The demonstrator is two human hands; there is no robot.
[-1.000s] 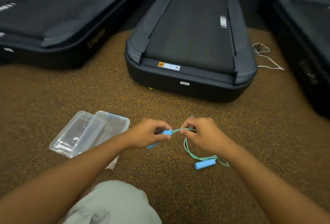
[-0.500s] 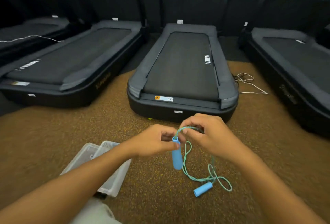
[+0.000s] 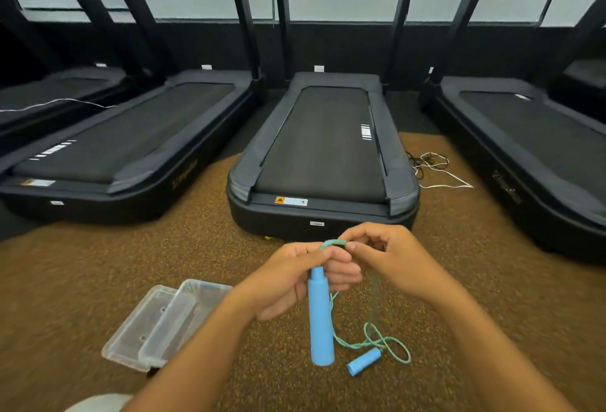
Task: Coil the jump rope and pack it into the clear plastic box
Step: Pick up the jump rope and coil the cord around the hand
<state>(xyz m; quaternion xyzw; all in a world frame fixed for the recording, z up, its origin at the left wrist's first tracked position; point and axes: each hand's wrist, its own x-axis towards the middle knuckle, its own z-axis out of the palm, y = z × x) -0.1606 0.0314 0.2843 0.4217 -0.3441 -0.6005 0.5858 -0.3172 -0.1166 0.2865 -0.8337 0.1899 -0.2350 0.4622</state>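
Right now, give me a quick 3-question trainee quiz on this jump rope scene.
1. True or false: the second blue handle is already inside the clear box.
2. Which hand grips the upright blue handle? A) left hand B) right hand
3. Fill in: the box sits on the ____ beside its lid.

Key: 1. False; it lies on the floor, with the green rope looped beside it. 2. A; the right hand pinches the rope just above the handle. 3. floor.
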